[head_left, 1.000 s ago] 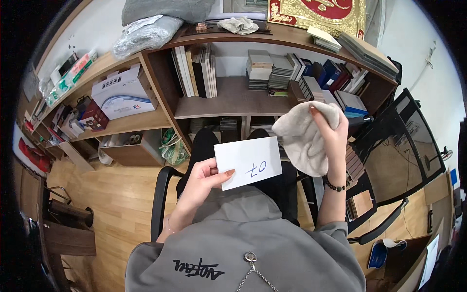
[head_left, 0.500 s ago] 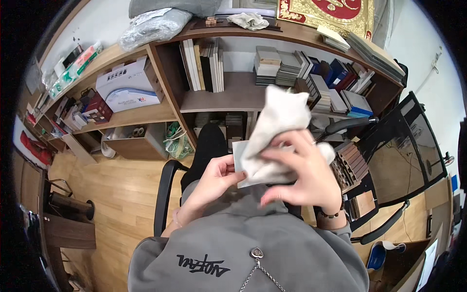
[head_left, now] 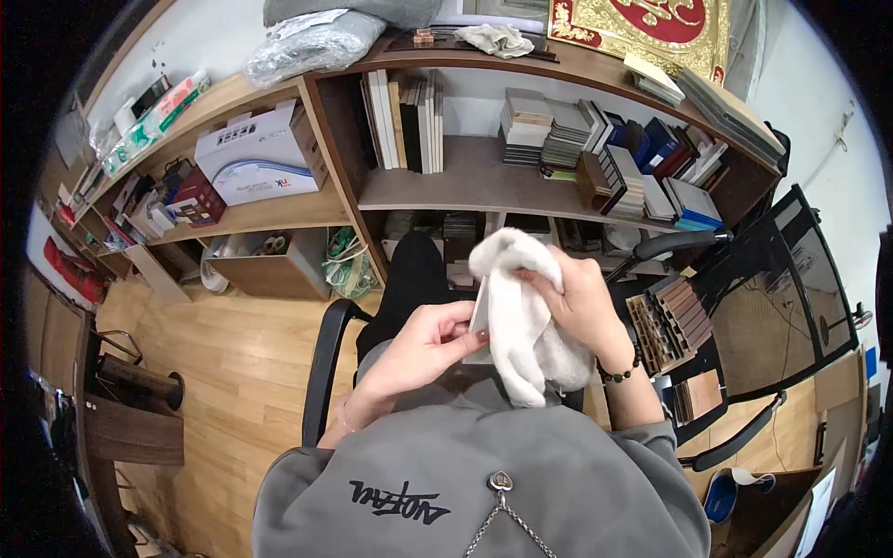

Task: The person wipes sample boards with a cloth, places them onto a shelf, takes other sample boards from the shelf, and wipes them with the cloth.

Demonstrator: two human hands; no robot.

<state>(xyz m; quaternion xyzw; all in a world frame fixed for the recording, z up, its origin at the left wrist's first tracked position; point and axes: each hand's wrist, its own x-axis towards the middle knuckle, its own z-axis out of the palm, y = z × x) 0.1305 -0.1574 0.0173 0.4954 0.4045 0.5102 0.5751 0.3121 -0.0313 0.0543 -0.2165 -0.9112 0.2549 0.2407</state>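
Observation:
Above my lap, my left hand (head_left: 423, 344) pinches a thin pale rectangular panel (head_left: 479, 321) by its left edge, thumb on the near side. A white cloth (head_left: 521, 321) covers most of the panel's right side, so that part is hidden. My right hand (head_left: 588, 302) is closed on the cloth from the right, with thumb and fingers gripping its bunched upper part. Loose folds of the cloth hang down toward my grey top.
A brown shelf unit (head_left: 446, 191) stands ahead, with stacks of sample boards (head_left: 566, 135) and books. To the right are a black mesh chair (head_left: 758, 298) and a stack of brown strips (head_left: 674, 321). A white carton (head_left: 256, 163) sits on the left shelf. My chair's armrest (head_left: 326, 372) is beside my left arm.
The cloth has swung down from its raised, spread shape and now hangs in folds. My right hand's fingers have closed round it. The panel now shows more edge-on.

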